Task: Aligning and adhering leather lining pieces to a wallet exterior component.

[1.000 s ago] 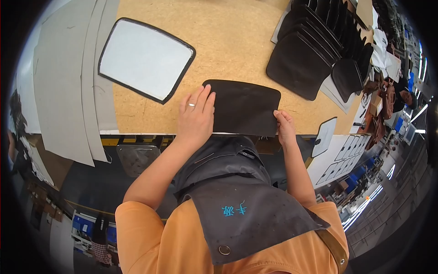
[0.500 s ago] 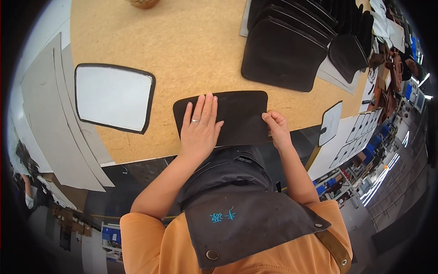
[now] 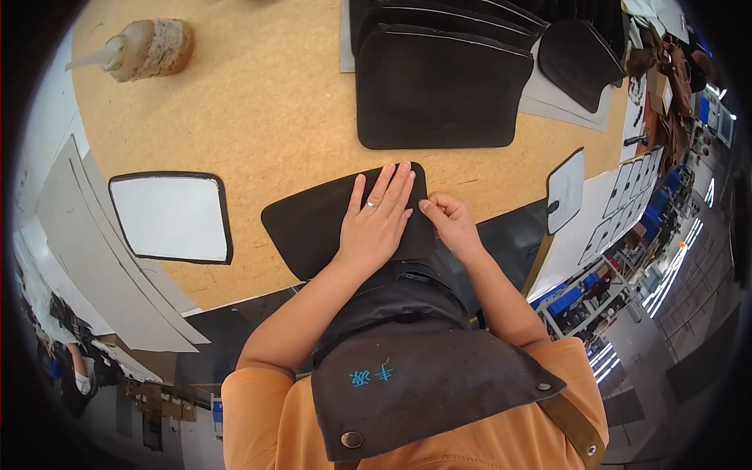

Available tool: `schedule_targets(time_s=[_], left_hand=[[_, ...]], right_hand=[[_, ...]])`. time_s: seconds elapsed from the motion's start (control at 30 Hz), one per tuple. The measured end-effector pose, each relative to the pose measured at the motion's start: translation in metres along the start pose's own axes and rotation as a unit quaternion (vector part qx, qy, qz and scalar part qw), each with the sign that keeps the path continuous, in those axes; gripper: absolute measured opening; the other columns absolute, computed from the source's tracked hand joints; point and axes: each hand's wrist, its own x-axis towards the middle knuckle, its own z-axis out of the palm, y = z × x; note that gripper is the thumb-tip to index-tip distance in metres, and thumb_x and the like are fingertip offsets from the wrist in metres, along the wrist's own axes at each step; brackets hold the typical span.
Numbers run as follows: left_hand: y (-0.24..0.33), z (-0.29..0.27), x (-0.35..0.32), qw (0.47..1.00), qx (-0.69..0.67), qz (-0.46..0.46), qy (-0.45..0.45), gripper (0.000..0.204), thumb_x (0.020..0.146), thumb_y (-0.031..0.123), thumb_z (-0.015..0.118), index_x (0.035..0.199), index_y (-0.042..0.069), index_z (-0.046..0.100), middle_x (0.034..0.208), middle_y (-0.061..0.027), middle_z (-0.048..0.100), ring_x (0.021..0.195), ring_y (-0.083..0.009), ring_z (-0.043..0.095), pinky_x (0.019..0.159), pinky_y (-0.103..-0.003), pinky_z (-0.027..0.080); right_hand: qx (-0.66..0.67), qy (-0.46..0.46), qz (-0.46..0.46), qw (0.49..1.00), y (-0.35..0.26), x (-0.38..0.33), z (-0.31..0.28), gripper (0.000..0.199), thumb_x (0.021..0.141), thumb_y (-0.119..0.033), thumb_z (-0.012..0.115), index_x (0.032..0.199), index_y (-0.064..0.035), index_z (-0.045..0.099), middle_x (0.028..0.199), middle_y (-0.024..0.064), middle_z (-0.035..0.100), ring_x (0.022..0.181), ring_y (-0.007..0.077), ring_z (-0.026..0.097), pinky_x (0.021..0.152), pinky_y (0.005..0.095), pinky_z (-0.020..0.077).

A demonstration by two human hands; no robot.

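Note:
A dark leather panel [image 3: 313, 223] with rounded corners lies on the cork-coloured table [image 3: 266, 110] at its near edge. My left hand [image 3: 374, 223] lies flat on the panel with fingers spread, a ring on one finger. My right hand [image 3: 448, 223] pinches the panel's right edge between thumb and fingers. My dark apron [image 3: 407, 368] hangs below both forearms.
A white panel with a black border [image 3: 171, 218] lies to the left. A stack of dark panels [image 3: 439, 78] fills the far middle. A glue bottle [image 3: 149, 51] lies at the far left. Grey sheets [image 3: 94, 266] lie off the left edge, white cards [image 3: 565, 192] at right.
The view has tilted, so the table and panels sit lower and turned. My left hand has slid rightward on the panel toward my right hand, which stays at the right edge.

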Motion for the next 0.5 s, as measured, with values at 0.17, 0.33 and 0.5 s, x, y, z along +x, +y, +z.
schedule_targets(time_s=[0.17,0.33,0.5], left_hand=[[0.011,0.002,0.009,0.997,-0.057,0.041,-0.030,0.052,0.085,0.018,0.054,0.135,0.006,0.042,0.144,-0.0049,0.035,0.135,-0.0188,0.029,0.111,-0.044,0.017],[0.013,-0.007,0.012,0.991,-0.130,0.036,-0.018,0.045,0.086,0.009,0.051,0.130,0.003,0.046,0.141,-0.0104,0.038,0.132,-0.0240,0.034,0.109,-0.044,0.022],[0.001,-0.054,0.009,0.986,-0.106,0.001,0.132,0.037,0.083,0.008,0.056,0.119,0.000,0.052,0.123,-0.0159,0.051,0.116,-0.0322,0.047,0.098,-0.043,0.035]], right_hand=[[-0.025,-0.005,-0.028,0.999,0.003,0.001,0.001,0.022,0.092,-0.016,0.055,0.071,-0.0091,0.055,0.058,-0.0077,0.046,0.048,0.0002,0.039,0.043,0.0171,0.0298],[-0.020,-0.015,-0.055,0.998,0.009,0.003,-0.002,0.023,0.092,-0.016,0.054,0.071,-0.0080,0.053,0.056,-0.0075,0.046,0.046,0.0003,0.040,0.041,0.0177,0.0305],[-0.207,0.027,-0.221,0.953,0.003,-0.015,0.000,0.020,0.089,-0.016,0.057,0.073,-0.0059,0.053,0.053,-0.0004,0.050,0.042,0.0072,0.044,0.041,0.0229,0.0342]])
